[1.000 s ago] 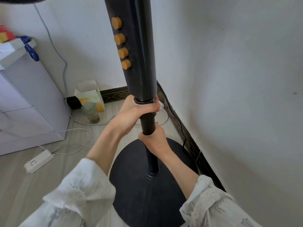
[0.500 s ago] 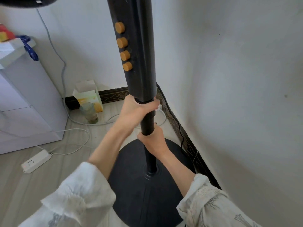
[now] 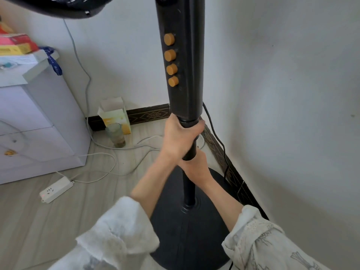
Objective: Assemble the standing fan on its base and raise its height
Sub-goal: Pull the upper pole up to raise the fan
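A black standing fan rises upright from its round black base (image 3: 187,236) on the floor. Its thick control column (image 3: 183,61) carries several orange buttons (image 3: 170,55). Below it runs a thinner black pole (image 3: 188,188) into the base socket. My left hand (image 3: 178,137) is wrapped around the collar just under the column. My right hand (image 3: 195,168) grips the pole right beneath the left hand. The edge of the fan head (image 3: 58,6) shows at the top left.
A white wall stands close on the right, with a dark skirting board (image 3: 229,168) and the fan's black cord (image 3: 218,139). A glass (image 3: 116,135) and a carton (image 3: 115,115) sit by the back wall. A white power strip (image 3: 55,189), cables and a white cabinet (image 3: 29,129) lie left.
The control column sits a little higher above my right hand, and more of the fan head shows at the top left. Both hands keep their grip.
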Motion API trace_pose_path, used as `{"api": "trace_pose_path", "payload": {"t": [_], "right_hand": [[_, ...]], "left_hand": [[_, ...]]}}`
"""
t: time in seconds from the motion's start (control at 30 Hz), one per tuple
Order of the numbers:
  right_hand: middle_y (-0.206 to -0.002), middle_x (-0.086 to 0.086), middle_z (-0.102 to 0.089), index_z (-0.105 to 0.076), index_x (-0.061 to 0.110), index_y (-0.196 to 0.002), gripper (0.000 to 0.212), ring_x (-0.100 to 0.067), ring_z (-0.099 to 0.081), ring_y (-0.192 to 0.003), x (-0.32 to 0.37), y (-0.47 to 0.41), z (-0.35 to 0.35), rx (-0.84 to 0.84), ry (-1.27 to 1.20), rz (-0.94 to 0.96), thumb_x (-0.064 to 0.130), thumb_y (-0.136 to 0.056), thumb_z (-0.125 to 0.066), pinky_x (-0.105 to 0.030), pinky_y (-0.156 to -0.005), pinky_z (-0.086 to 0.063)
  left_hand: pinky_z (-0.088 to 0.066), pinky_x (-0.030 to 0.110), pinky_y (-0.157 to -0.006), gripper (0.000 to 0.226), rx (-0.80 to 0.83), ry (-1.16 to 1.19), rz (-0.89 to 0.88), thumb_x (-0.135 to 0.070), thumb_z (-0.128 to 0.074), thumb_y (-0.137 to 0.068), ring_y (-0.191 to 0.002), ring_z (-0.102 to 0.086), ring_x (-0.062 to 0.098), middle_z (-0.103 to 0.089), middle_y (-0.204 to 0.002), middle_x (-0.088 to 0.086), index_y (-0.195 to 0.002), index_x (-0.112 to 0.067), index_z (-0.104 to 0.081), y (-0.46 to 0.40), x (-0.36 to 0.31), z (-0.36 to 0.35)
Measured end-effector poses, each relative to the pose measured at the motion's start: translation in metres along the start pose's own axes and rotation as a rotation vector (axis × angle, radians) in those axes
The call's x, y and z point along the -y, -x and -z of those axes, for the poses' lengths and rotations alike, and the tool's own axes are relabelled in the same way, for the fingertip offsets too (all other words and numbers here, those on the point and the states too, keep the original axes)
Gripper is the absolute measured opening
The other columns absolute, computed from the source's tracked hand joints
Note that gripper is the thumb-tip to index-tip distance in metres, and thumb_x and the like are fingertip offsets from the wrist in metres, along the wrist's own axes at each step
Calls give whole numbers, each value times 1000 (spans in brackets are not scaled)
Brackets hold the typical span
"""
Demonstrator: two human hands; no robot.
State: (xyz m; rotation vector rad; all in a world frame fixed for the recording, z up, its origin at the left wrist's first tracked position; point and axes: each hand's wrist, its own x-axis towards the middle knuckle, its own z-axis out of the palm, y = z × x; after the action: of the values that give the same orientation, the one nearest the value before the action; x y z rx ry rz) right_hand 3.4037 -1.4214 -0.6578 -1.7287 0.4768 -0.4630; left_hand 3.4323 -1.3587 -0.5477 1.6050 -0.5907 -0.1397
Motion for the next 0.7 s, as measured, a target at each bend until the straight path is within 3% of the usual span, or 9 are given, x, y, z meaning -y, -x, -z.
{"api": "trace_pose_path", "payload": {"t": [0.07,0.13,0.27,0.33,0.4,0.5,0.57,0.63,0.7], "right_hand": [[-73,5,-54,-57,8,-86,9,-9,-53,-73,-2,0,-2,6,43,28,0,-82,-57,-21,-64,-44],[-72,3,-53,-58,-4,-95,12,-14,-53,-73,-1,1,-2,31,62,23,1,-84,-55,-21,-66,-44],[-70,-5,-52,-50,11,-76,17,-16,-51,-60,2,1,1,1,-2,-55,7,-71,-65,-23,-53,-41],[-69,-2,-50,-47,18,-73,23,-14,-49,-59,3,2,1,2,-5,-69,7,-70,-66,-22,-53,-40],[-71,-5,-51,-49,14,-77,20,-16,-51,-61,2,2,0,-6,-8,-76,7,-71,-66,-23,-54,-41],[-78,-18,-58,-54,1,-88,20,-21,-54,-65,2,0,-2,-21,0,-55,10,-74,-66,-24,-55,-42],[-75,-15,-58,-54,0,-86,18,-17,-52,-62,2,0,-2,-16,5,-28,11,-78,-65,-18,-52,-39],[-74,-14,-57,-53,2,-83,15,-19,-52,-61,1,0,-3,-9,-14,-12,10,-78,-65,-21,-54,-39],[-78,-16,-59,-54,0,-87,18,-24,-54,-64,0,0,-1,1,-11,-36,9,-76,-66,-25,-56,-43]], "left_hand": [[-52,44,-82,28,-264,-64,1,-18,-69,-72,-67,-57,15,-55,-66,-11,-93,-15,-50,12,0,-22],[-49,47,-88,36,-287,-81,-4,-20,-70,-73,-76,-59,16,-56,-73,-13,-101,-15,-48,13,-1,-22],[-50,27,-80,35,361,66,69,-11,-68,-78,-87,-64,9,-66,-94,1,-111,-7,-56,-2,4,28],[-49,25,-87,29,509,101,42,-5,-62,-81,-96,-62,11,-66,-100,2,-110,-9,-58,-5,8,44],[-47,28,-91,27,426,53,-1,-3,-60,-83,-99,-61,11,-65,-100,0,-107,-14,-57,-2,8,42],[-43,41,-99,29,145,-155,-37,-16,-67,-80,-102,-56,15,-59,-93,-14,-103,-20,-50,7,6,22],[-41,47,-98,40,-40,-220,-53,-26,-73,-74,-99,-54,16,-53,-86,-21,-98,-24,-42,16,4,9],[-44,43,-94,49,-140,-192,-68,-32,-78,-67,-95,-55,13,-52,-85,-20,-95,-25,-38,18,1,2],[-49,24,-86,50,-69,-181,-62,-32,-79,-66,-92,-56,9,-55,-89,-16,-98,-23,-43,12,0,7]]}}
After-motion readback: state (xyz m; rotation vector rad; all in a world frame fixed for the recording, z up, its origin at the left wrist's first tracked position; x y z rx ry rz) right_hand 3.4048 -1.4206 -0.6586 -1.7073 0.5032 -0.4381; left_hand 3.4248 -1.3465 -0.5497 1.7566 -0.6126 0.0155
